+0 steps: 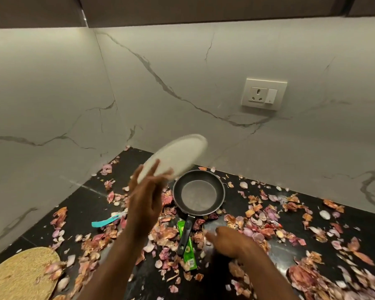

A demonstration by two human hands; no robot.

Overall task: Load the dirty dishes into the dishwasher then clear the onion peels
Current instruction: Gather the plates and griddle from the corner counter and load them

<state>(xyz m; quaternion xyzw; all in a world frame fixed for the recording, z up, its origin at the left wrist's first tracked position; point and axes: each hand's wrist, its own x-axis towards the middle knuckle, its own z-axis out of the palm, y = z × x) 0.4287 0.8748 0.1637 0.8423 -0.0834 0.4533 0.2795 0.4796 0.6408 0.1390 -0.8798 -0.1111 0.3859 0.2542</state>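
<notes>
**Plate lifted off counter, pan next**

Forearms filled the near foreground. Left hand (146, 198) held a white plate (174, 156) tilted on edge, up and left of the frying pan (199, 191); fingers spread along the plate's underside, thumb side blurred, so exact clamp was hard to read. Right hand (227, 240) hovered low just right of the pan handle (186, 233), fingers loosely curled with the index out, holding nothing; motion blur, cannot tell whether it touched the peels.

Pan sat upright on the black counter (85, 204), handle toward the camera, lying over a green hand-wash sachet (187, 256). Onion peels (266, 221) scattered all around the pan, thickest to its right and in front. Teal utensil (105, 221) lay left of the pan handle; woven mat (20, 276) well left and nearer than the pan. Dishwasher not in view.

Judgement: the plate likely needs a firmer grip, thumb over the rim, before carrying, since a tilted plate on spread fingers could slip. Right hand seems best used on the pan handle, lifted level so the residue stays in, leaving the sachet behind. Peels after dishes.
</notes>
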